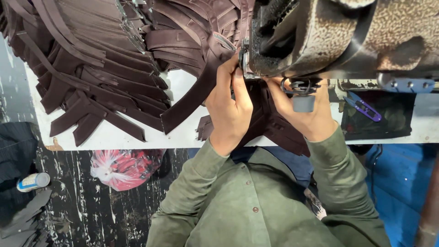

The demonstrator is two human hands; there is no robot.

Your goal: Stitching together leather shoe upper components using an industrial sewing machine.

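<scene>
My left hand (228,103) presses a dark brown fabric strip (192,98) against the needle area of a sewing machine (338,36), fingers pinched on the cloth near the presser foot (244,64). Just to its right, my right hand (304,114) rests on more dark brown fabric (270,126) under the machine head, fingers curled on it. A grey knob (303,103) of the machine hangs in front of my right hand. The needle itself is hidden by my fingers.
A large heap of dark brown cut strips (96,64) covers the white table (114,137) at left. Purple thread snips (363,107) lie at right on a dark cloth. Below the table edge are a plastic bag of red items (123,167) and a white can (33,181).
</scene>
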